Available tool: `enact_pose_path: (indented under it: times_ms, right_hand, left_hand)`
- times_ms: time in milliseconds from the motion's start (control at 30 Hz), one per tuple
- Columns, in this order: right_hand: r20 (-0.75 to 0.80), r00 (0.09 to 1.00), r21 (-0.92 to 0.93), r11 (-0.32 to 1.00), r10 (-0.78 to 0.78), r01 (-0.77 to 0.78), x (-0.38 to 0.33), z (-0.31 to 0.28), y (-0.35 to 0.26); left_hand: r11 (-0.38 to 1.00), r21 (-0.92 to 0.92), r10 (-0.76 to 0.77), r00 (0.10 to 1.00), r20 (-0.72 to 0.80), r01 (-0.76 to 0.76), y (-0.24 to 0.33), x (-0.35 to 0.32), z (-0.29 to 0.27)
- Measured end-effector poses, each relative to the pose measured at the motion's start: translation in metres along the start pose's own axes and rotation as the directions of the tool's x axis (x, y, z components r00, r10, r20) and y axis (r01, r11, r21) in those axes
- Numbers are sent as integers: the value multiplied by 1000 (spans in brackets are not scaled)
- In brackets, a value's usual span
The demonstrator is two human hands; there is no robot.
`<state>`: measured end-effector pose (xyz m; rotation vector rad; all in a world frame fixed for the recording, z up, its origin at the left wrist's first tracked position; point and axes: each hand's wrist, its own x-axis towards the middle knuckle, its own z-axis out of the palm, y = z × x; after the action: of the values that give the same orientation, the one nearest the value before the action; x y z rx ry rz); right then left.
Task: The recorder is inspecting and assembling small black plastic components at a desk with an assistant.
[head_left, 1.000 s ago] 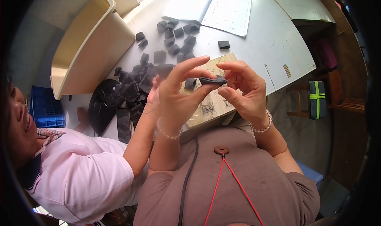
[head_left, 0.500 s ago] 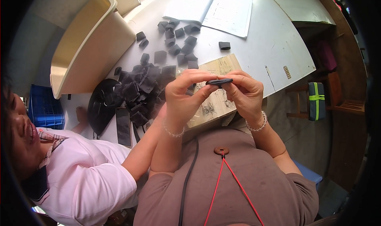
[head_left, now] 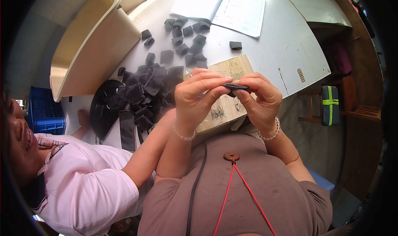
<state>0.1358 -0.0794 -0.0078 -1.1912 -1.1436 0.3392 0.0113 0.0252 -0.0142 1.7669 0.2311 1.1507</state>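
Observation:
Both hands are raised over the near edge of the table, pinching a small black folded piece of fabric [head_left: 237, 87] between them. My left hand [head_left: 198, 90] grips its left end with thumb and fingertips. On the other end, the thumb and fingers of my right hand [head_left: 263, 94] are closed. Beneath the hands lies a pale wooden board [head_left: 239, 65] with dark thread-like scraps [head_left: 217, 113] on it. Left of my left hand is a heap of similar black fabric pieces [head_left: 143, 87], and several more lie farther back. A single black piece [head_left: 235, 45] sits apart beyond the board.
A person in a pink shirt [head_left: 91, 182] sits close on my left, an arm reaching behind my left forearm. A cream bin [head_left: 97, 45], a black round tray [head_left: 103, 120] and a phone-like dark slab [head_left: 127, 130] are leftward. An open notebook [head_left: 240, 12] lies at the back.
Both hands have shifted slightly to the right with the black fabric piece, which is now tilted a little differently. The heap and loose pieces look the same.

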Motion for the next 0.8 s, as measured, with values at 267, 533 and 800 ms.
enact_pose_path:
  times_ms: [267, 533, 800]
  right_hand:
    - [9, 1000, -80, 997, -23, 23, -1, 1, 5]
    - [13, 1000, -69, 998, -5, 6, 1, 3, -1]
    - [48, 999, -106, 994, -21, 26, 1, 0, 3]
  left_hand:
    - [998, 6, -56, 998, 19, 56, -4, -3, 1]
    - [997, 65, 30, 999, 46, -33, 2, 5, 0]
    - [997, 83, 5, 997, 73, -11, -1, 2, 0]
